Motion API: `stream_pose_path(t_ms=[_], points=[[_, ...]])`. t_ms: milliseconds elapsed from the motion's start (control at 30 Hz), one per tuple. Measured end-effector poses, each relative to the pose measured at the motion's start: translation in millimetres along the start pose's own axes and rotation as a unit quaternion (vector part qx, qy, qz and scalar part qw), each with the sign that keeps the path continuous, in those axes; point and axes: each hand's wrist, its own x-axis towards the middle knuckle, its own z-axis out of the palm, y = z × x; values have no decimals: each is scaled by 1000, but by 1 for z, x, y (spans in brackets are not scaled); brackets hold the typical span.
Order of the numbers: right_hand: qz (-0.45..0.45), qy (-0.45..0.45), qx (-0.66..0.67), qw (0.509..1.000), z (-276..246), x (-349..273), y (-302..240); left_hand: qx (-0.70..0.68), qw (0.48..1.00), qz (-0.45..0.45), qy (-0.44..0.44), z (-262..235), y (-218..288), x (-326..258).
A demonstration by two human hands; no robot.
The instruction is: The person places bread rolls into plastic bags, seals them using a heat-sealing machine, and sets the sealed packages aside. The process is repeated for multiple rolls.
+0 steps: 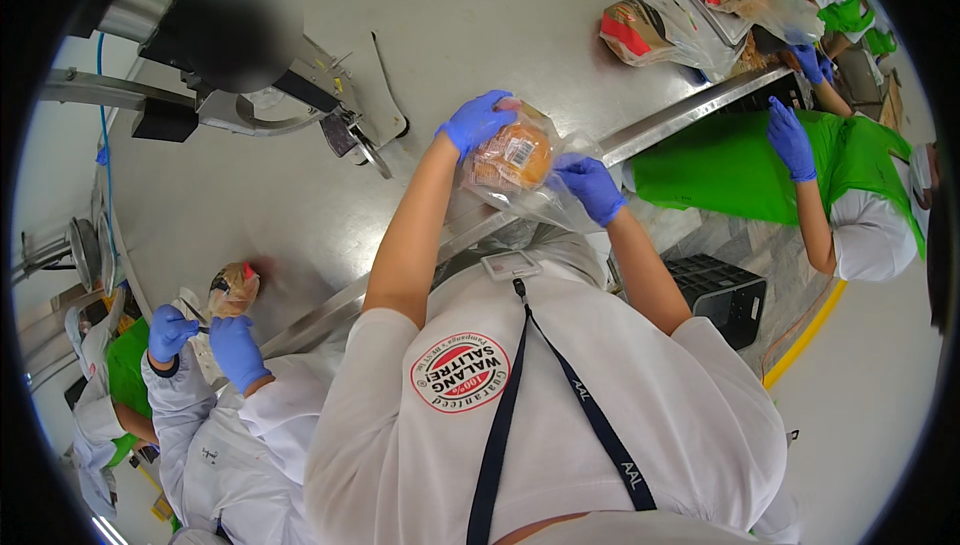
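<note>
A clear plastic bag (pixel 514 153) with a rounded orange-brown food in it, and a barcode label on its face, is held up at the near edge of the metal table. My left hand (pixel 478 125), in a blue glove, is closed on the bag's far left side. The bag's loose, crumpled end (pixel 562 185) reaches toward the right, where my gloved right hand (pixel 592 188) has its fingers pinched on the film. Some of the fingertips are hidden by the glove and plastic.
A metal machine with a lever arm (pixel 350 130) stands on the steel table (pixel 480 5) at left. Several bagged packs (pixel 640 30) lie far right. Co-workers are on both sides; one at lower left handles a bagged item (pixel 234 290). A black crate (pixel 715 295) sits at right.
</note>
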Motion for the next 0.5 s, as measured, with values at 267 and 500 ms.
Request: stream_pose_path(t_ms=[267,500], points=[[-97,-45,142,984,12,16,-3,-222,970,-30,100,1,-57,15],[-73,-77,76,992,8,37,-3,-473,813,-177,291,6,-79,9]])
